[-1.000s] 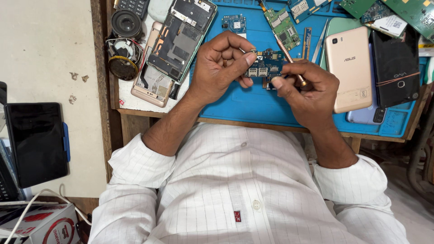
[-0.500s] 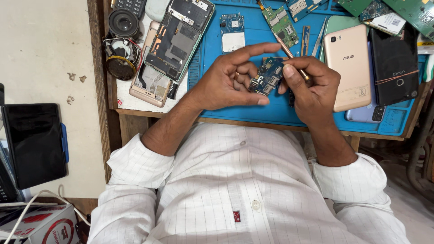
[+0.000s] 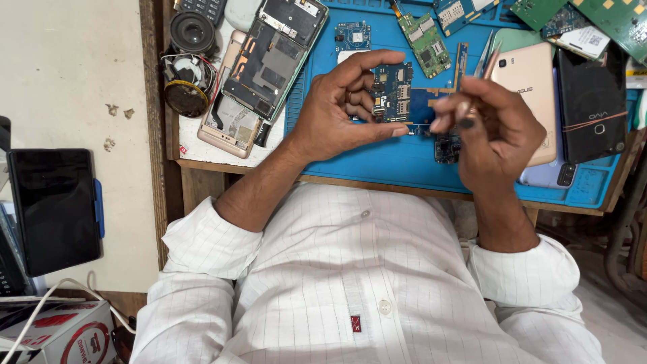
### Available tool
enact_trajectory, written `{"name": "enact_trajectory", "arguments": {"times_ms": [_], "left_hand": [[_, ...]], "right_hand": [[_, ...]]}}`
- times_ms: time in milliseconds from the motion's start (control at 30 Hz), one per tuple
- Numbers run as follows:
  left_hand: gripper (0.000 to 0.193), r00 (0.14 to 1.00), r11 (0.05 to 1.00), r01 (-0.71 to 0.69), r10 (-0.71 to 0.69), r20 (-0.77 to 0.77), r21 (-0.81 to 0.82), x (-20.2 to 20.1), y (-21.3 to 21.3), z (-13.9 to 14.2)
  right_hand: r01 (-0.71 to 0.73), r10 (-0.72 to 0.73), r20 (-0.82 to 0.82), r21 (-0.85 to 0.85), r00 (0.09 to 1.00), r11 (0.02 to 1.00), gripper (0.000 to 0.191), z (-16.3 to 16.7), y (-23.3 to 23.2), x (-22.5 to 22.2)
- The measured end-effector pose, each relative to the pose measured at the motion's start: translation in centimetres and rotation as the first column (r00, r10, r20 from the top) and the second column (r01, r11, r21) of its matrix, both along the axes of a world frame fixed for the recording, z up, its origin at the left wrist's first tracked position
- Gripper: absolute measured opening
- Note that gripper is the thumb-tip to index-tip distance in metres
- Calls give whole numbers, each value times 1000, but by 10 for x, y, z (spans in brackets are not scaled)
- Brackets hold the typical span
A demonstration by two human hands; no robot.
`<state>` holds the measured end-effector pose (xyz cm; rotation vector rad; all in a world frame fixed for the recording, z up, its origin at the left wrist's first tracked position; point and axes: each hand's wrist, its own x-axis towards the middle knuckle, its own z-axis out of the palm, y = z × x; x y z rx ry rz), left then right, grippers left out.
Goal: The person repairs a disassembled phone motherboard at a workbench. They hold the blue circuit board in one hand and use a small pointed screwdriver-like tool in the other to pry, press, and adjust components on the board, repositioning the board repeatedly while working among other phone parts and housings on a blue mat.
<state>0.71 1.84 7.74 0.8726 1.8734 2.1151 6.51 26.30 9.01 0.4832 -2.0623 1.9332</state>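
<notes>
We count two hands at work over one blue work mat [image 3: 404,162]. Our left hand [image 3: 337,111] pinches one dark blue circuit board [image 3: 393,91] between thumb and fingertips, lifted just above the mat near its middle. The board stands roughly on edge, its long axis running up and away from us, component face turned toward our right hand. Our right hand [image 3: 495,131] is closed narrowly around one thin tool [image 3: 486,67], whose tip points up and away; we cannot tell whether it is tweezers or a driver. A second small dark board [image 3: 447,147] lies on the mat beside that hand. Further back we count three green boards, among them one long green board [image 3: 423,37]. On the left lie two opened phone bodies [image 3: 259,74]; on the right, one gold phone [image 3: 532,87] and one black phone [image 3: 593,101].
</notes>
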Motion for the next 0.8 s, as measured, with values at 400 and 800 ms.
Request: {"name": "enact_trajectory", "arguments": {"times_ms": [400,800], "left_hand": [[80,998,994,-50,45,-45,-100,3,0,4],[78,998,997,-51,48,-49,-55,3,-1,1]], "right_hand": [[121,-69,-191,278,979,953,25,7,3,13],[241,26,-450,526,893,816,22,10,-5,5]]}}
